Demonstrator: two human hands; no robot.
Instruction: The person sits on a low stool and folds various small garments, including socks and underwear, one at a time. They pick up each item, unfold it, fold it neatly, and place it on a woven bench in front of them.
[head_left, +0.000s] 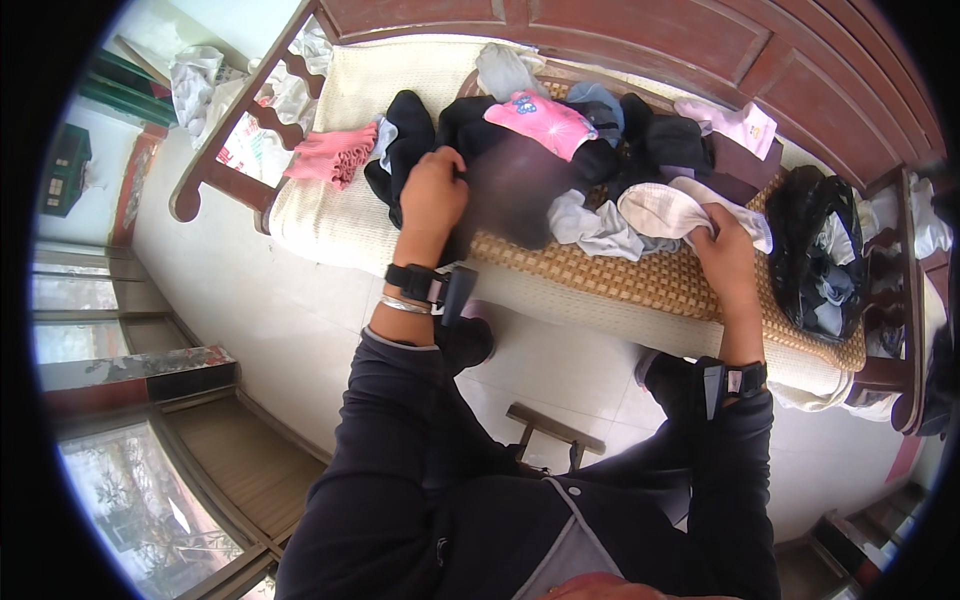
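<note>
My right hand (724, 251) pinches the edge of a cream sock (660, 210) between thumb and fingers. Another pale sock (739, 217) lies just behind it, and crumpled white socks (596, 229) are to its left. My left hand (435, 191) is curled around dark cloth (456, 236), which hangs down past the wrist. What exact garment this is cannot be told. To the right of that hand is a blurred dark patch (517, 187). Black socks (409, 124) lie beyond the left hand. A pink printed cloth (544, 124) rests on the dark pile.
A woven mat (600, 274) covers part of the wooden bench. A ribbed pink garment (334, 156) lies at left, a black plastic bag (814, 255) of socks at right. Wooden armrests (225, 176) bound both ends. A small stool (555, 427) stands between my legs.
</note>
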